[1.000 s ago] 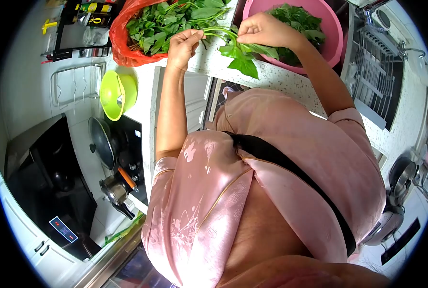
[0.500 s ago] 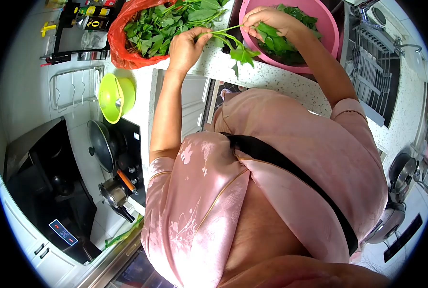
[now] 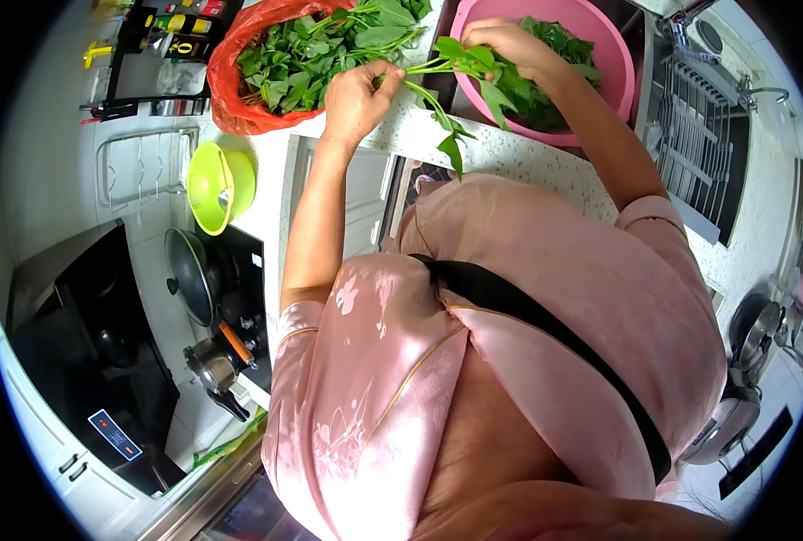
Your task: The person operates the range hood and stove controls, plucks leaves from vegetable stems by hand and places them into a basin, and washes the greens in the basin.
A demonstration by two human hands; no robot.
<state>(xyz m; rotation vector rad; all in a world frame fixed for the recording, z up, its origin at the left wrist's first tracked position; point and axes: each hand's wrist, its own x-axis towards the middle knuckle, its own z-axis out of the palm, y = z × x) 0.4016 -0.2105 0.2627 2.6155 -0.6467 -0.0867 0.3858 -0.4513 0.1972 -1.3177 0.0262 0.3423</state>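
Note:
My left hand (image 3: 358, 101) is closed, thumb against fingers, on the stems of a leafy green sprig (image 3: 439, 123). One leafy end of it droops over the counter's front edge. Over the pink basin (image 3: 625, 68), my right hand (image 3: 512, 45) is closed around leaves (image 3: 510, 88) on the sprig's other side; its fingertips are partly hidden by them. Loose green leaves (image 3: 559, 41) lie inside the basin. Left of my left hand, a red plastic bag (image 3: 230, 101) stands open, full of leafy stems (image 3: 307, 68).
A lime-green plastic container (image 3: 205, 185) sits at the counter's left corner. Beyond it are a lidded wok (image 3: 188, 275) and a pot (image 3: 212, 365) on the hob. A metal dish rack (image 3: 694, 135) stands right of the basin, and a bottle rack (image 3: 127, 68) is at upper left.
My right hand has moved slightly up and left, and the leaves in it now spread toward my left hand. The sprig's drooping end hangs lower. My left hand has shifted slightly right.

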